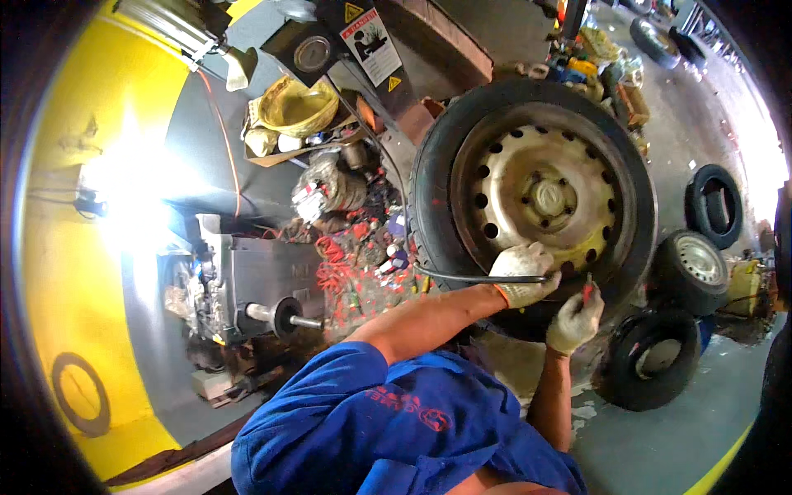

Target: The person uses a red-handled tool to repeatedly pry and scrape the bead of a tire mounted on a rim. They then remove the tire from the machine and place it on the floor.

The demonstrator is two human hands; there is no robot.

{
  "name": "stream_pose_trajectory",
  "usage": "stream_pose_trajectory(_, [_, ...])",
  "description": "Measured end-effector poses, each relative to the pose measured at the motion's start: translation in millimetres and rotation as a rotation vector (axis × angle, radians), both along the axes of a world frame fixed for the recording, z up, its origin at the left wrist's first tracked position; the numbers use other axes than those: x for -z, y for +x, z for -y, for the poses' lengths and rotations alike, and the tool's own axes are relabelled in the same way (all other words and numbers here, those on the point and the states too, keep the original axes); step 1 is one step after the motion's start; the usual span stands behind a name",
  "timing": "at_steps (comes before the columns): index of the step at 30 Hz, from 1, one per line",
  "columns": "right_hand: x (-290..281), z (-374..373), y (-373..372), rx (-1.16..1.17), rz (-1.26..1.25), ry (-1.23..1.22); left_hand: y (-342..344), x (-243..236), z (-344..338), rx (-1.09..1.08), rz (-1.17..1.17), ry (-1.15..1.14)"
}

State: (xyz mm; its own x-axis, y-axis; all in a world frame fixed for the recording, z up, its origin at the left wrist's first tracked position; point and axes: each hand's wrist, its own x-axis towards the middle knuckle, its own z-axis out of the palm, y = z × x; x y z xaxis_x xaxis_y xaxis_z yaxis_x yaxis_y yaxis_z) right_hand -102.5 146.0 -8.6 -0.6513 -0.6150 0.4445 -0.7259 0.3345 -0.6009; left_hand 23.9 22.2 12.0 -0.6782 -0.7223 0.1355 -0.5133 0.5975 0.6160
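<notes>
Apparently, the left hand (521, 266) grasps a black hose (466, 278) at the near side of the wheel (513, 177), before the person, while the right hand (576, 322) pinches a small red-tipped tool (588, 293); a slack grip or snagged hose could make either slip.

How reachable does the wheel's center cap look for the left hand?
Probably yes: nothing visible lies between the left hand and the center cap, though that hand holds a black hose.

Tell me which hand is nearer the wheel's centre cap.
Left. The left hand is below and slightly left of the centre cap; the right hand is farther below and slightly right, near the bottom of the tire.
</notes>
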Motion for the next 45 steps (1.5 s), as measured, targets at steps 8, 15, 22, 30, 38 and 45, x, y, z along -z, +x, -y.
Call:
stream_pose_trajectory(8, [-1.5,-7.0,-7.6,-0.056,-0.004,0.025,-5.8,-14.1,11.2,0.044,0.112,0.103])
stream_pose_trajectory(15, [-1.9,-9.8,-8.0,-0.043,-0.049,0.062,-9.9,-5.6,15.2,0.075,0.082,0.092])
stream_pose_trajectory(22, [-2.0,-8.9,-6.0,-0.033,-0.013,0.040,-11.4,-2.6,14.9,0.050,0.115,0.077])
stream_pose_trajectory(30, [3.2,-12.0,-7.9,-0.022,-0.047,0.069,-13.5,6.8,7.6,-0.063,0.071,0.102])
stream_pose_trajectory(38, [10.6,-20.0,-8.9,0.031,0.002,0.096,-13.7,19.1,6.0,-0.086,-0.070,0.144])
stream_pose_trajectory(45, [17.7,-30.1,-8.9,0.071,-0.050,0.139,-16.8,24.5,3.5,-0.011,0.030,0.091])
